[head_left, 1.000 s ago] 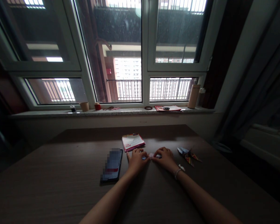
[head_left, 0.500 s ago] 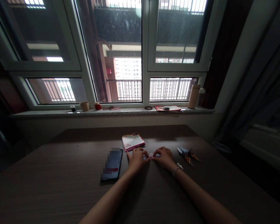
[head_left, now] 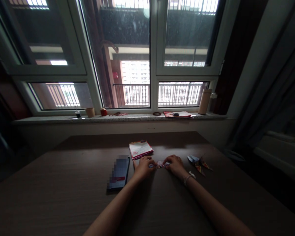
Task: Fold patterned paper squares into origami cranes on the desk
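Your left grip (head_left: 144,168) and right grip (head_left: 175,165), fingertips drawn together, pinch opposite ends of the small patterned paper (head_left: 159,164), which lies between them, on or just above the tabletop (head_left: 64,183).

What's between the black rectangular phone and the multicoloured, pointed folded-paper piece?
Head view, from phone to pointed piece: left hand, small pinkish patterned paper with both hands' fingers at its ends, right hand.

Tan bottle (head_left: 205,102), brown cup (head_left: 90,112), red container (head_left: 103,112) — all on a windowsill (head_left: 137,117), window frame (head_left: 154,65) behind
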Motion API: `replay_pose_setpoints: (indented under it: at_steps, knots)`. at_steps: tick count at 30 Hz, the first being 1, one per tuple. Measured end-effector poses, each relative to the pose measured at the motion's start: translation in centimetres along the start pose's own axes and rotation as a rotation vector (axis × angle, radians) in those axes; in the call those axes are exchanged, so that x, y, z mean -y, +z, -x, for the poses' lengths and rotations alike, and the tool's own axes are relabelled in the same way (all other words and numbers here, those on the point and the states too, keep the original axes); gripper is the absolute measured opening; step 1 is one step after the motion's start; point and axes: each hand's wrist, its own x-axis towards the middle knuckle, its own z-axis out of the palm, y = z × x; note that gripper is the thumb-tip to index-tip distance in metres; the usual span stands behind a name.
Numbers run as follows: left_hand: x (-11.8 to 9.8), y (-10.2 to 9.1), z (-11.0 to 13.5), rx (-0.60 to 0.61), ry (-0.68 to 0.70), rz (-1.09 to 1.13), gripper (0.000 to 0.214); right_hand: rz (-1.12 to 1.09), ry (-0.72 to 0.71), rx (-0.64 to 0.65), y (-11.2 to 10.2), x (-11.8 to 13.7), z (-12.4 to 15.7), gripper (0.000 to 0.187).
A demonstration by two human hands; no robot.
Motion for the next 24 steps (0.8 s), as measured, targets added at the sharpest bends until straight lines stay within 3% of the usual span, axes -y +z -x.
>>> replay_pose_setpoints:
  at_steps: [8,14,20,24]
  knots:
    - [0.4,-0.1,0.3,0.035,0.021,-0.002,0.023,0.043,-0.083,-0.047,0.9,-0.4,0.5,0.041]
    - [0.4,0.4,0.9,-0.039,0.068,-0.025,0.022,0.078,-0.203,-0.036,0.7,-1.1,0.7,0.036]
    - [0.3,0.7,1.1,-0.081,0.092,-0.055,0.027,0.077,-0.317,-0.043,0.7,-1.3,0.9,0.052]
    - [0.2,0.6,1.2,-0.102,0.089,-0.031,0.032,0.086,-0.328,-0.038,0.9,-1.4,1.0,0.043]
